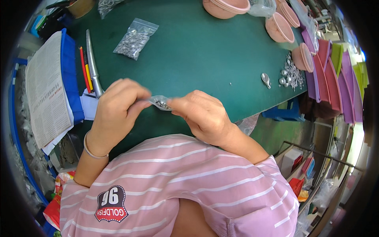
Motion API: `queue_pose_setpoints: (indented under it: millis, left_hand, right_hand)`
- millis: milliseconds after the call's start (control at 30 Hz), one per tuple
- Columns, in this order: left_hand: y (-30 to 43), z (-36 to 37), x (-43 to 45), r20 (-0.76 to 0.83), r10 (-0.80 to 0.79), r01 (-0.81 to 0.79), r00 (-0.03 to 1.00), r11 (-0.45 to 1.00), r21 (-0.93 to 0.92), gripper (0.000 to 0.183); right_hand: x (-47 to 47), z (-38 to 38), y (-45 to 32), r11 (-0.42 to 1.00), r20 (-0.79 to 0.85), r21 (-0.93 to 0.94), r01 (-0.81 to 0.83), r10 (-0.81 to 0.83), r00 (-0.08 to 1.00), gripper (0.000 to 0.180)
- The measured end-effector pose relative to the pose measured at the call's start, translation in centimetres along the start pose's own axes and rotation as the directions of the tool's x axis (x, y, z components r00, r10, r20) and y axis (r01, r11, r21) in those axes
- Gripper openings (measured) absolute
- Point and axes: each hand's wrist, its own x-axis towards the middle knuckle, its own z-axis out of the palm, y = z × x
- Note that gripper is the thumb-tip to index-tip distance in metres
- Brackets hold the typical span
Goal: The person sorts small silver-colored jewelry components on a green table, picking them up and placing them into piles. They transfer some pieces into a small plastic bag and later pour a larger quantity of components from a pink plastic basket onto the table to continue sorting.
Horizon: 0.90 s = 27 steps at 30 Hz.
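A small clear plastic bag holding shiny metal pieces is stretched between my hands, above the near part of the green table. My left hand pinches one end of its rim, and my right hand pinches the other; the fingertips of both are blurred. Farther up the table lies a filled zip-lock bag of small silvery metal parts. Toward the right edge a metal scoop rests near a loose pile of metal pieces with several round metal balls.
On the left stand a blue plastic bin with a newspaper on it, a tapered metal ring mandrel and a red pencil. Pink bowls line the far right, beside stacked coloured plastic bins. Another bag sits at the far edge.
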Motion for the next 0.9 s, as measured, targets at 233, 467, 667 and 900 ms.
queue_pose_setpoints:
  millis: [233, 467, 667, 900]
  left_hand:
    - [0.6, 0.1, -0.8, -0.011, 0.177, -0.176, 0.984, 0.982, 0.074, 0.013]
    - [0.4, 1.2, 0.0, 0.025, 0.213, -0.214, 0.977, 0.976, 0.047, 0.016]
    - [-1.1, 0.6, 1.2, -0.354, 0.164, -0.084, 0.921, 0.970, 0.229, 0.016]
    - [4.3, 1.6, 5.5, -0.360, -0.081, -0.207, 0.929, 0.693, -0.690, 0.024]
  right_hand:
    - [-1.1, -1.3, 1.4, 0.977, 0.083, -0.214, 0.028, -0.010, 0.997, 0.017]
    - [1.0, 0.9, 1.2, 0.984, 0.071, -0.162, 0.067, -0.056, 0.996, 0.007]
    - [5.3, 2.1, 2.7, 0.940, 0.117, 0.269, -0.209, 0.184, 0.976, 0.006]
    - [13.8, 9.1, 11.5, 0.741, 0.111, 0.491, -0.458, 0.468, 0.877, 0.016]
